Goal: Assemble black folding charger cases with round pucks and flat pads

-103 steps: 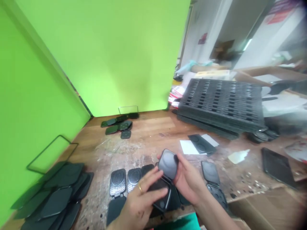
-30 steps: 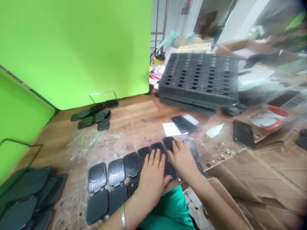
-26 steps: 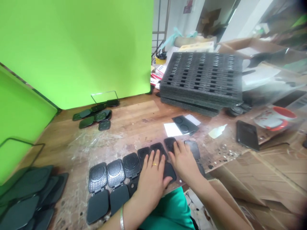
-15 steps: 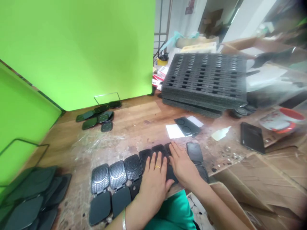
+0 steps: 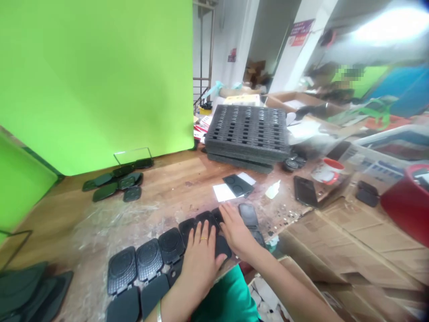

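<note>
A row of black hinged cases (image 5: 148,258), opened flat with ridged, circle-marked upper halves, runs along the table's front edge. My left hand (image 5: 201,255) lies palm down over cases in the middle of the row, its fingers stretched out. My right hand (image 5: 237,233) rests flat just to the right, with fingertips on the upper half of another case. Neither hand is wrapped round anything, and the parts under both palms are hidden. At the right end of the row, one smooth-faced open case (image 5: 248,215) stays uncovered beside my right hand.
Dark foam trays (image 5: 246,134) stand stacked at the back. Nearer lie a black sheet with circles (image 5: 237,185), a phone (image 5: 305,191) and a mug (image 5: 327,171). More black cases (image 5: 105,191) lie at left, before a green panel (image 5: 100,80). Cardboard (image 5: 351,250) fills the right.
The view has swung up and to the right, showing more of the room and a red container. Both hands stay flat over the same part of the row.
</note>
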`<state>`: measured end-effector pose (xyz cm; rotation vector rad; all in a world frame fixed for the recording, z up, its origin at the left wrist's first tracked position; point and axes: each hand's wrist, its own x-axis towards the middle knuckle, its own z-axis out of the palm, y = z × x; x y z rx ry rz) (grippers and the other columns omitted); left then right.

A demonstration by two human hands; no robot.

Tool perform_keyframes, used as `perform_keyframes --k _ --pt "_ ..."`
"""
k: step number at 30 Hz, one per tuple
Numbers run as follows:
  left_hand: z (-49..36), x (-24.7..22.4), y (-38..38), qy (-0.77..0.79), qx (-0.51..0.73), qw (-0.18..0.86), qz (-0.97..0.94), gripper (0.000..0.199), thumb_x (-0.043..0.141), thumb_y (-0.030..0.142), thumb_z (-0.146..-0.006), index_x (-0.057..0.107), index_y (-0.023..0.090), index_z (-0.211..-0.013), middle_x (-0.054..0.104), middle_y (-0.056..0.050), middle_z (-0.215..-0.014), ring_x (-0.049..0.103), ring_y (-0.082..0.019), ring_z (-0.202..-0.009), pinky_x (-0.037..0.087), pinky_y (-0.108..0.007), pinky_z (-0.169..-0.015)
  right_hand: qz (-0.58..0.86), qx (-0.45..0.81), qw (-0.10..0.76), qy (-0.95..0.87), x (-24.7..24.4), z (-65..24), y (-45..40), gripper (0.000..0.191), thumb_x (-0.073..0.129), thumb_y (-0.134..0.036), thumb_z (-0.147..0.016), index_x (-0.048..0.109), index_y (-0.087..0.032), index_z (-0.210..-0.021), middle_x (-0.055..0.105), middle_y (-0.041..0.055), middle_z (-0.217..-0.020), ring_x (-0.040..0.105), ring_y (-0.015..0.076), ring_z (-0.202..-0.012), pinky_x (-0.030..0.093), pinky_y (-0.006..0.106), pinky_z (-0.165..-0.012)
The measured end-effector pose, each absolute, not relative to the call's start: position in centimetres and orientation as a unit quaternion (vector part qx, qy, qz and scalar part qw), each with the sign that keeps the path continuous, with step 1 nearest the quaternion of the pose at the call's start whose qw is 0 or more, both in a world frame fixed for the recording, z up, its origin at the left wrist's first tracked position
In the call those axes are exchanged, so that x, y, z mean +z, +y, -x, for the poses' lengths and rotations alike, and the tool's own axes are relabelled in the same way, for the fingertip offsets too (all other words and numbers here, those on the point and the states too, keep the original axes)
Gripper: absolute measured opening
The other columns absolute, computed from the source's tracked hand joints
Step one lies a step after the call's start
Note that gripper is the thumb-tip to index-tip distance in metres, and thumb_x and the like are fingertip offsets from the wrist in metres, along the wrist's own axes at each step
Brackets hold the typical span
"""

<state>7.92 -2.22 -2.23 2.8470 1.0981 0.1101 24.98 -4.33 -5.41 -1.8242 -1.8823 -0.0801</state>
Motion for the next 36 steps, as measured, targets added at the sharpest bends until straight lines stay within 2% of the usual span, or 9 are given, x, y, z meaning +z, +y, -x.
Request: perform_keyframes --k 5,7,10,12,15,20,24,30,36 --pt "-5.1 -1.3 -2.4 0.326 0.09 0.079 -0.938 0.071 0.069 0.031 -0.084 0.042 0.012 -0.146 0.028 -0.021 -0.156 0.031 -0.04 -0.142 0.038 -0.059 -0.11 0.678 -0.091 0.339 -0.646 -3.0 -28.6 -9.1 0.03 0.047 -0.027 -0.098 0.067 -0.015 -0.117 0.066 0.0158 -0.121 0.056 0.0292 -0.124 0.049 0.05 -0.104" --pt "-3.4 -1.3 -2.6 0.31 0.115 0.109 -0.938 0.063 0.063 0.032 -0.088 0.043 0.016 -0.146 0.031 -0.018 -0.156 0.033 -0.037 -0.142 0.041 -0.059 -0.107 0.692 -0.076 0.297 -0.654 -3.0 -30.0 -11.4 0.03 0.052 -0.03 -0.096 0.066 -0.016 -0.119 0.068 0.015 -0.119 0.06 0.0298 -0.119 0.052 0.049 -0.1" --pt "-1.1 -1.3 -2.7 0.309 0.155 0.163 -0.924 0.051 0.055 0.032 -0.093 0.047 0.027 -0.143 0.037 -0.012 -0.155 0.039 -0.034 -0.14 0.045 -0.056 -0.104 0.694 -0.035 0.208 -0.689 -4.0 -31.6 -13.9 0.051 0.065 -0.036 -0.088 0.058 -0.016 -0.134 0.061 0.0152 -0.134 0.054 0.0341 -0.128 0.054 0.05 -0.098" --pt "-0.3 -0.9 -2.7 0.317 0.176 0.214 -0.907 0.043 0.052 0.033 -0.094 0.054 0.031 -0.137 0.043 -0.008 -0.152 0.043 -0.031 -0.138 0.047 -0.053 -0.104 0.681 -0.017 0.165 -0.713 -4.6 -32.4 -14.9 0.054 0.067 -0.033 -0.085 0.057 -0.018 -0.136 0.055 0.0142 -0.14 0.05 0.0346 -0.131 0.053 0.049 -0.1" --pt "-0.2 0.4 -2.5 0.335 0.192 0.318 -0.866 0.034 0.051 0.036 -0.094 0.065 0.032 -0.125 0.056 -0.007 -0.141 0.05 -0.029 -0.133 0.047 -0.049 -0.105 0.689 -0.026 0.161 -0.707 -4.5 -33.4 -15.6 0.042 0.054 -0.022 -0.091 0.061 -0.02 -0.133 0.055 0.0121 -0.141 0.059 0.0277 -0.123 0.056 0.04 -0.097" --pt "-2.6 2.7 -2.3 0.385 0.205 0.584 -0.684 0.032 0.054 0.047 -0.093 0.075 0.025 -0.103 0.071 -0.01 -0.113 0.065 -0.028 -0.11 0.051 -0.044 -0.1 0.691 -0.113 0.271 -0.661 -1.6 -32.4 -15.3 0.041 0.045 -0.018 -0.097 0.057 -0.019 -0.137 0.061 0.0089 -0.135 0.064 0.0213 -0.117 0.054 0.029 -0.099" --pt "-5.4 3.5 -2.0 0.382 0.304 0.769 -0.413 0.048 0.065 0.055 -0.086 0.069 0.018 -0.116 0.07 -0.015 -0.116 0.064 -0.03 -0.111 0.054 -0.044 -0.095 0.609 -0.109 0.342 -0.708 0.0 -27.4 -13.8 0.049 0.044 -0.01 -0.096 0.05 -0.021 -0.143 0.056 0.0063 -0.14 0.06 0.0183 -0.121 0.049 0.024 -0.105" --pt "-5.7 4.8 -1.2 0.372 0.504 0.748 -0.221 0.046 0.071 0.05 -0.082 0.071 0.01 -0.106 0.072 -0.016 -0.108 0.063 -0.032 -0.115 0.048 -0.044 -0.103 0.424 -0.046 0.411 -0.806 -0.7 -21.4 -10.9 0.058 0.045 0.0 -0.091 0.041 -0.01 -0.148 0.049 0.0161 -0.146 0.049 0.0278 -0.133 0.049 0.038 -0.107" --pt "-3.4 5.4 -1.5 0.355 0.533 0.738 -0.215 0.044 0.068 0.049 -0.085 0.072 0.009 -0.104 0.073 -0.016 -0.107 0.062 -0.032 -0.117 0.047 -0.044 -0.104 0.418 -0.01 0.431 -0.799 -1.6 -19.7 -9.9 0.06 0.045 0.001 -0.09 0.042 -0.012 -0.148 0.051 0.0164 -0.144 0.05 0.0288 -0.132 0.051 0.039 -0.105"
